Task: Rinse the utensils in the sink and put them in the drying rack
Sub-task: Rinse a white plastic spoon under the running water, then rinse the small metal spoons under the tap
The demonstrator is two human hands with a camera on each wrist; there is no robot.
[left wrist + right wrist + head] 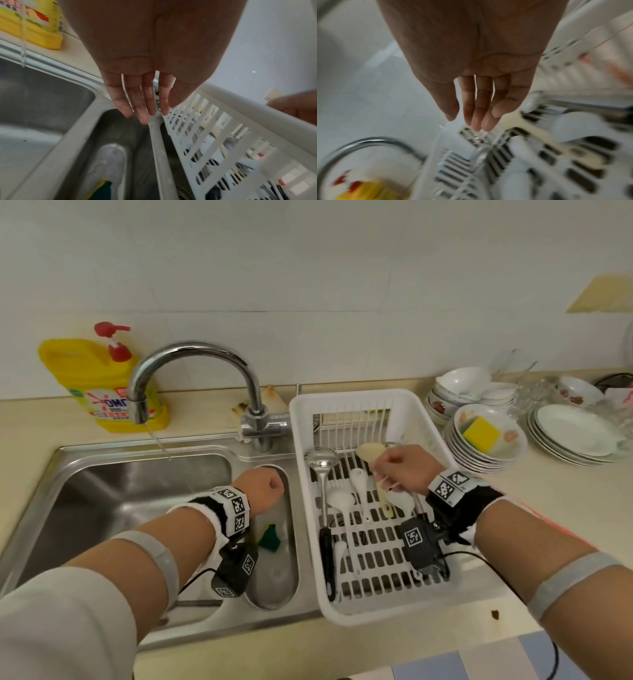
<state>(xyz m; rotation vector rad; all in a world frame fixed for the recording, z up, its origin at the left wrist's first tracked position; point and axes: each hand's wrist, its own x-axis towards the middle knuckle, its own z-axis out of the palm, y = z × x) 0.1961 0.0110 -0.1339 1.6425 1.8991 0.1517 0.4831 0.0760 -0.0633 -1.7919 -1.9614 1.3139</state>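
- Sleeve, pale, pushed up our left forearm (51, 628): nearest item, bottom-left of head view.
- Dish soap bottle (99, 385), yellow w/ red pump: on counter behind sink, far left.
- Sink (102, 474), steel, main basin: thin water stream falls from faucet (191, 361) into it.
- Left hand (263, 486): over the small side basin, holding nothing. Left wrist view shows fingers (137, 102) straight, close together, wet, pointing down.
- Green sponge (270, 537): lies in side basin, below our left wrist.
- Drying rack (428, 419), white plastic, just right of sink: holds the utensils, i.e. steel ladle (322, 463), white spoons (342, 501), cream rice paddle (371, 453).
- Right hand (404, 469): over rack, above the paddle. Right wrist view (blurred) shows fingers (481, 105) straight, side by side, thumb a little apart, gripping nothing; contact w/ paddle we cannot tell.
- Plate stack (479, 453) w/ yellow sponge (483, 433) on top: counter, right of rack.
- Bowls (462, 385) behind; white plates (575, 433) far right.
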